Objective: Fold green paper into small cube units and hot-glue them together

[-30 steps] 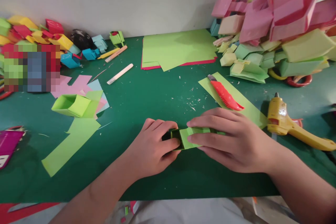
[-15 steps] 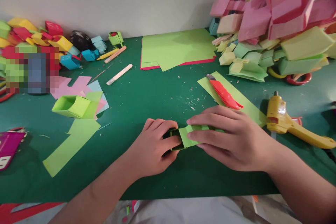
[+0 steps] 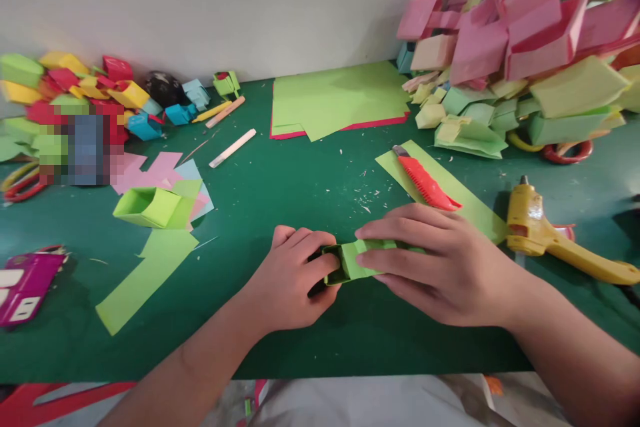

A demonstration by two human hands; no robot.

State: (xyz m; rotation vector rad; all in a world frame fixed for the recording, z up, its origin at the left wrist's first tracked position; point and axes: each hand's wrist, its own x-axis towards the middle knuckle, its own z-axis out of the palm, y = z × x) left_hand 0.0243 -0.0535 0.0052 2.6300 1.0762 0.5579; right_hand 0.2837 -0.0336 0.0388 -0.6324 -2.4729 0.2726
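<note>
Between my two hands, near the table's front edge, is a small folded green paper box (image 3: 357,260). My left hand (image 3: 300,280) is closed round its left end, with a finger at the dark opening. From the other side my right hand (image 3: 435,267) grips the box, its fingers lying along the top and the thumb side underneath. Part of the box is covered by these fingers. Just beyond my right hand, a red utility knife (image 3: 427,180) rests on a green paper strip (image 3: 475,203).
A yellow glue gun (image 3: 530,220) lies at the right. Folded pink and green paper pieces (image 3: 480,47) are heaped at the back right. Green sheets (image 3: 340,97) lie at the back. Another green paper box (image 3: 150,207) and a cut strip (image 3: 145,280) are at the left.
The view has shifted a little, so the things at the left sit further right. My left finger has drawn back slightly from the box's opening; both hands keep their hold.
</note>
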